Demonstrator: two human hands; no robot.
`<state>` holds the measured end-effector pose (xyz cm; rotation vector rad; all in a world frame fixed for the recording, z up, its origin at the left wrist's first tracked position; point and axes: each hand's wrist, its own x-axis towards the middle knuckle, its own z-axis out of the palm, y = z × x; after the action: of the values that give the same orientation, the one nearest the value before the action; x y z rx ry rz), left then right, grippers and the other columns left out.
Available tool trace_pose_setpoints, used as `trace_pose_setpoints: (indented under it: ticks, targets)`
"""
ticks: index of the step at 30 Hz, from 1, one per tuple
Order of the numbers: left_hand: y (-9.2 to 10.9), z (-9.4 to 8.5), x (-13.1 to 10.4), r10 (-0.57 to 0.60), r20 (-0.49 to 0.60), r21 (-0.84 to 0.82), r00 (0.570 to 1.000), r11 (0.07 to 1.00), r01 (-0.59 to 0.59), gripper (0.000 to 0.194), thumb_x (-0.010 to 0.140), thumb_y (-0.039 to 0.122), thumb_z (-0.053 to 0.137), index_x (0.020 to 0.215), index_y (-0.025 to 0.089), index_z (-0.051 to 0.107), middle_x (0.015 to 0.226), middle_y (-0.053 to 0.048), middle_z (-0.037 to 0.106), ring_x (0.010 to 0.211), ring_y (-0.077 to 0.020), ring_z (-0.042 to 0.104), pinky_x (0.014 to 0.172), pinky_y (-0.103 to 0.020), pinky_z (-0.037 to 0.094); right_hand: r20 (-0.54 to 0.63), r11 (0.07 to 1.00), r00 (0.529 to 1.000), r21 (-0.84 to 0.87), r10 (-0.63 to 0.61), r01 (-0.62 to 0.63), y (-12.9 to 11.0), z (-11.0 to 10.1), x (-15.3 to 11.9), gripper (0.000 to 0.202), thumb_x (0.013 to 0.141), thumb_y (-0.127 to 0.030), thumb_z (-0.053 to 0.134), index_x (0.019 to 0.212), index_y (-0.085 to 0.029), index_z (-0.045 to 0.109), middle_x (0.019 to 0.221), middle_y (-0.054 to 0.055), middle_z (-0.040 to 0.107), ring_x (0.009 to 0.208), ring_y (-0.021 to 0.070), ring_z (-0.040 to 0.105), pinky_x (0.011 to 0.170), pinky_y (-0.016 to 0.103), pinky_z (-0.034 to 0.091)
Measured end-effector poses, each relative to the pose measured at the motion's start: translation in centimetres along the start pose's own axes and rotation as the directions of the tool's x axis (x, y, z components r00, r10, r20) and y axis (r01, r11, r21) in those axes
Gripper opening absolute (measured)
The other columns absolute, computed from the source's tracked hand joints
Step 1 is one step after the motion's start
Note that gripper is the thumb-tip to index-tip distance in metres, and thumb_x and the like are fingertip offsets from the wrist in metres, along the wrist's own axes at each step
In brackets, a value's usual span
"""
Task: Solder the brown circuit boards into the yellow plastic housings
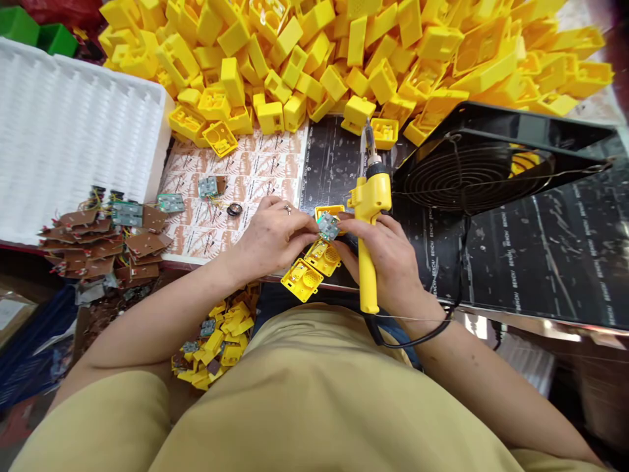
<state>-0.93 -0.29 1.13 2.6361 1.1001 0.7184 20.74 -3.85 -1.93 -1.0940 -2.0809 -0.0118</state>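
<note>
At the table's front edge, my left hand (278,233) pinches the left side of a small circuit board (327,226) with grey metal parts. My right hand (386,259) keeps a yellow soldering gun (369,262) tucked in its grip, the tip pointing away from me. Its thumb and index finger reach the board's right side. Under the board are open yellow plastic housings (302,280), joined in a row, with small parts and a round speaker grille pattern inside. My right fingers partly hide their right edge.
Many yellow housings (289,42) are heaped along the back. A black fan (466,164) lies at right. At left are a white foam tray (78,131) and stacked brown boards (93,242). A round black part (234,210) and loose circuit board (210,187) lie nearby.
</note>
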Motion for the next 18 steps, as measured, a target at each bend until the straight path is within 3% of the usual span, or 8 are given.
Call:
trace_pose_setpoints:
  ticks: [3, 6, 11, 14, 18]
  targets:
    - [0.2, 0.2, -0.1, -0.014, -0.024, 0.016, 1.0, 1.0, 0.014, 0.015, 0.091, 0.023, 0.059, 0.082, 0.019, 0.07, 0.074, 0.001, 0.073, 0.073, -0.0169, 0.065, 0.087, -0.037, 0.044, -0.01, 1.0, 1.0, -0.008, -0.009, 0.009, 0.1, 0.1, 0.0, 0.02, 0.094, -0.018, 0.063, 0.113, -0.022, 0.059, 0.101, 0.003, 0.074, 0.091, 0.0171, 0.072, 0.098, 0.034, 0.051]
    - [0.4, 0.2, -0.1, 0.025, -0.022, 0.048, 0.999, 0.999, -0.023, 0.015, 0.091, 0.022, 0.058, 0.081, 0.019, 0.068, 0.082, -0.002, 0.074, 0.083, -0.0183, 0.066, 0.087, -0.037, 0.046, -0.019, 1.0, 1.0, -0.019, -0.021, 0.021, 0.0, 0.1, 0.2, 0.019, 0.094, -0.018, 0.062, 0.112, -0.022, 0.057, 0.102, 0.003, 0.075, 0.091, 0.0172, 0.072, 0.096, 0.034, 0.052]
    - [0.5, 0.4, 0.0, 0.21, -0.139, 0.117, 0.968, 0.974, -0.195, 0.01, 0.089, 0.017, 0.06, 0.079, 0.018, 0.062, 0.106, -0.008, 0.074, 0.096, -0.0197, 0.066, 0.087, -0.035, 0.051, -0.025, 0.999, 0.999, -0.035, -0.03, 0.029, -0.1, -0.1, 0.4, 0.019, 0.095, -0.016, 0.062, 0.112, -0.023, 0.056, 0.102, 0.002, 0.075, 0.09, 0.0169, 0.072, 0.096, 0.034, 0.051]
    - [0.4, 0.8, 0.2, 0.308, -0.183, 0.135, 0.934, 0.949, -0.286, 0.009, 0.085, 0.011, 0.063, 0.08, 0.017, 0.06, 0.1, -0.007, 0.076, 0.092, -0.0197, 0.067, 0.084, -0.034, 0.052, -0.029, 0.998, 0.999, -0.044, -0.044, 0.042, 0.0, 0.0, 0.3, 0.019, 0.095, -0.017, 0.062, 0.112, -0.022, 0.056, 0.101, 0.002, 0.075, 0.088, 0.0163, 0.072, 0.096, 0.034, 0.05]
    - [0.2, 1.1, 0.3, 0.308, -0.181, 0.132, 0.934, 0.949, -0.288, 0.01, 0.084, 0.009, 0.063, 0.079, 0.017, 0.058, 0.092, -0.005, 0.077, 0.084, -0.0187, 0.068, 0.08, -0.034, 0.052, -0.054, 0.997, 0.997, -0.051, -0.063, 0.061, 0.2, 0.4, 0.3, 0.017, 0.097, -0.022, 0.061, 0.113, -0.022, 0.056, 0.102, 0.003, 0.075, 0.091, 0.0166, 0.072, 0.096, 0.035, 0.05]
